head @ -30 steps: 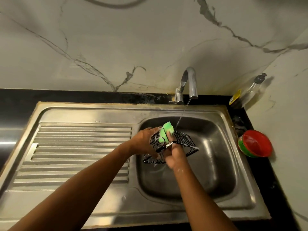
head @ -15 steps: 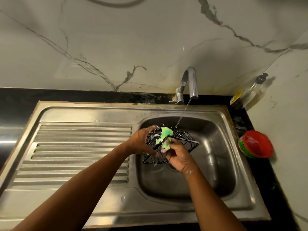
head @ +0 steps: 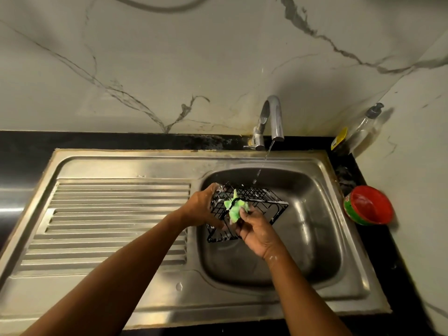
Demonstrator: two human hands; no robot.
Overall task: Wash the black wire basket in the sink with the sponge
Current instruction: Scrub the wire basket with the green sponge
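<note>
- The left hand gripped the left end of the black wire basket, with its fingers curled round the wires.
- The right hand held the green sponge, with its fingers closed on it, and pressed it on a wire of the near side of the basket.
- The sponge was crumpled and folded over that wire, just beside the left hand.
- The basket was tilted inside the bowl of the steel sink, in its left part, with white foam on several wires. I could not tell if it touched the bottom.
- A thin stream of water ran from the tap and fell just behind the basket.
- The ribbed draining board lay left of the sink bowl, under the left forearm.
- A red bowl with a green outside stood on the black counter, right of the sink.
- A clear pump bottle leaned in the corner behind the bowl, against the marble wall.
</note>
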